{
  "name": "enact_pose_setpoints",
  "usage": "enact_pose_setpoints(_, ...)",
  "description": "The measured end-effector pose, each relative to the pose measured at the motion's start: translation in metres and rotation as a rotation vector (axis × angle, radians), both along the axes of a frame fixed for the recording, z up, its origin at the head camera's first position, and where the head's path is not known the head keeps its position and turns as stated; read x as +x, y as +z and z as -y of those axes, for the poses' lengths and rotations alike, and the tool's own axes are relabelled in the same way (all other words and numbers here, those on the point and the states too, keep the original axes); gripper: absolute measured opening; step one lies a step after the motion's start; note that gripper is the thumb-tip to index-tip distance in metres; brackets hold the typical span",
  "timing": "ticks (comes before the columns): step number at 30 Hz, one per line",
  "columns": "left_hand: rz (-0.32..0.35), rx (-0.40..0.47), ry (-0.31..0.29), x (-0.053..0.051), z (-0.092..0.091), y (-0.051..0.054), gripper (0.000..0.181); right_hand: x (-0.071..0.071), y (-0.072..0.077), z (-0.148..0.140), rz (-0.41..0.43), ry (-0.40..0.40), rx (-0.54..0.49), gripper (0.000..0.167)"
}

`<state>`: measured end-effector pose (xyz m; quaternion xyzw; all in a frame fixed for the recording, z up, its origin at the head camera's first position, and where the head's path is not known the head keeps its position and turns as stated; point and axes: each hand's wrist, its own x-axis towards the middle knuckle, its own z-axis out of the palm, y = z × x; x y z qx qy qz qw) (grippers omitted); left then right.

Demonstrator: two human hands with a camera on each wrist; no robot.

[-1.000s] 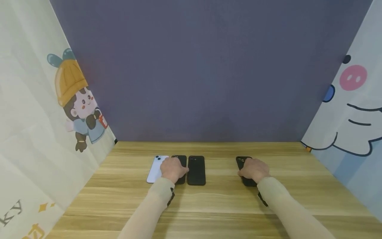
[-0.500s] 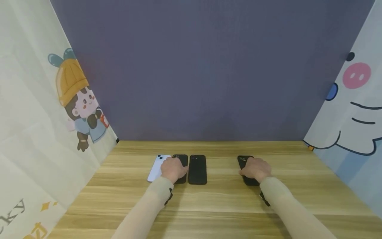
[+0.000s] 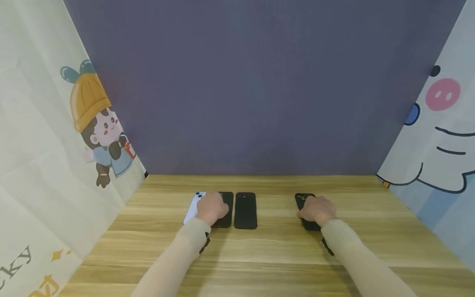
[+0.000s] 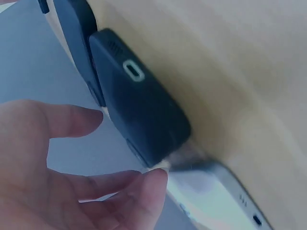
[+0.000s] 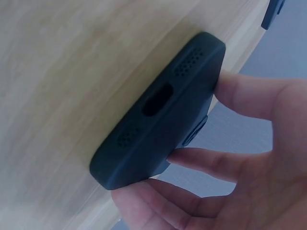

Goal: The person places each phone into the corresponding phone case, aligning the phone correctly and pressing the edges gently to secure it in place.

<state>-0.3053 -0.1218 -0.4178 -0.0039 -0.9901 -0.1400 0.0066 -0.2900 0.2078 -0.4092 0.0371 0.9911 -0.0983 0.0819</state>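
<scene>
My left hand point(image 3: 211, 207) hovers over a white phone point(image 3: 190, 213) and the dark phone point(image 3: 229, 201) beside it. In the left wrist view its thumb and fingers are spread, and nothing is gripped; the fingertips come near the dark phone point(image 4: 136, 103) and the edge of the white one. Another black phone point(image 3: 245, 210) lies just to the right, next to the dark one. Farther right, my right hand point(image 3: 317, 209) holds a black phone point(image 5: 165, 110) by its long sides, thumb on one edge and fingers on the other, with one finger touching its back. That phone lies on the table.
The wood-grain table point(image 3: 282, 264) ends at a dark grey-blue panel point(image 3: 259, 90). Printed cloths hang on both sides, one with a cartoon child point(image 3: 105, 136) and the other with a pink snout point(image 3: 443, 95).
My left hand has shifted slightly left off the dark phone, uncovering more of it and covering more of the white phone. The right hand stays on its phone. The view tilted slightly.
</scene>
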Motion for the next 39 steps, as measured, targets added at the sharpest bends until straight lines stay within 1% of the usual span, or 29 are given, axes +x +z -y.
enact_pose_setpoints(4,0.008,-0.010,0.004,-0.001,0.007,0.005,0.039,0.000,0.001,0.000,0.003,0.003,0.000,0.057)
enact_pose_setpoints(8,-0.008,-0.051,0.012,-0.003,0.015,0.009,0.033,0.000,0.002,0.000,0.007,0.006,0.000,0.057)
enact_pose_setpoints(10,-0.024,-0.063,0.019,-0.005,0.019,0.009,0.027,0.000,0.001,0.000,0.007,0.008,0.001,0.057)
enact_pose_setpoints(13,-0.046,-0.062,0.060,-0.008,0.026,0.009,0.017,-0.001,0.001,-0.001,0.004,0.010,0.002,0.057)
enact_pose_setpoints(15,-0.053,-0.059,0.104,-0.010,0.030,0.007,0.018,-0.001,0.000,-0.001,0.000,0.012,0.006,0.056)
enact_pose_setpoints(17,-0.031,-0.045,0.159,-0.012,0.036,0.006,0.029,-0.002,0.000,0.000,0.000,0.011,0.006,0.056)
enact_pose_setpoints(20,0.043,-0.003,0.227,-0.015,0.046,0.005,0.045,-0.002,0.000,0.000,0.002,0.010,0.005,0.054)
enact_pose_setpoints(22,0.105,0.052,0.258,-0.015,0.052,0.006,0.054,-0.002,0.000,0.000,0.006,0.006,0.003,0.054)
enact_pose_setpoints(23,0.127,0.079,0.265,-0.015,0.056,0.008,0.059,-0.002,0.001,0.000,0.006,0.007,0.003,0.054)
enact_pose_setpoints(25,0.165,0.132,0.268,-0.014,0.062,0.010,0.067,-0.002,0.001,0.000,0.006,0.007,0.003,0.054)
enact_pose_setpoints(27,0.193,0.174,0.252,-0.013,0.066,0.012,0.076,-0.001,0.001,0.000,0.006,0.008,0.003,0.054)
enact_pose_setpoints(30,0.213,0.201,0.232,-0.012,0.068,0.013,0.082,0.000,0.002,0.000,0.004,0.009,0.001,0.055)
enact_pose_setpoints(35,0.209,0.207,0.225,-0.013,0.068,0.011,0.080,0.000,0.001,0.000,-0.003,0.007,0.002,0.060)
enact_pose_setpoints(39,0.193,0.218,0.233,-0.011,0.065,0.011,0.074,-0.001,0.000,0.000,-0.008,0.007,0.006,0.064)
